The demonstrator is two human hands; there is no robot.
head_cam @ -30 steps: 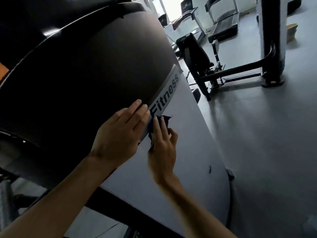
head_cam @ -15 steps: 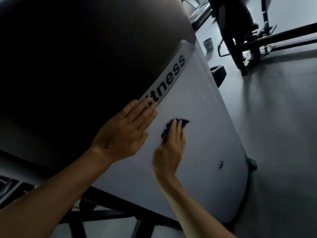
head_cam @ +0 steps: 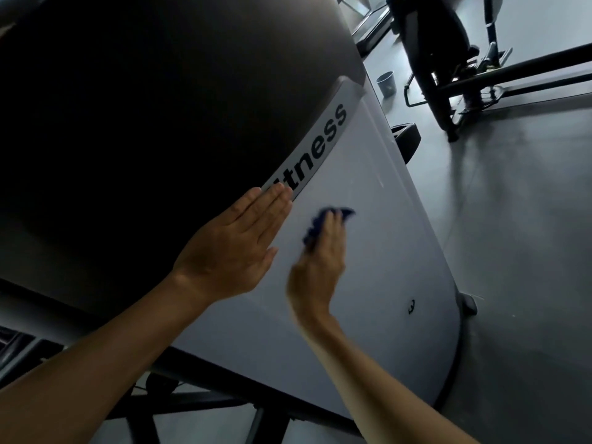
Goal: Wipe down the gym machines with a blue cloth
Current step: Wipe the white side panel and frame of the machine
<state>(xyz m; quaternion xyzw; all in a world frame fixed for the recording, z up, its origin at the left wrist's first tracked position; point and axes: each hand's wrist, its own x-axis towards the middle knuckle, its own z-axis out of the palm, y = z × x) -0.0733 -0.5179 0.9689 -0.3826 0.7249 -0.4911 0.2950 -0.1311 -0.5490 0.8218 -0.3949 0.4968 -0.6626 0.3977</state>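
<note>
Pressing blue cloth (head_cam: 315, 226) against machine panel (head_cam: 378, 251)

Gym floor: big machine shroud (head_cam: 368, 251) lettered "Fitness", black-framed exercise machine (head_cam: 448, 59) behind, treadmill edge (head_cam: 368, 27), grey rubber flooring (head_cam: 528, 219).

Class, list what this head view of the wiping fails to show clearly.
1. Most of the cloth: hidden under the right hand.
2. Right hand's fingers: motion-blurred.
3. The lettering's start: covered by the left hand.
4. The machine's top: cut off by the frame edge.
</note>
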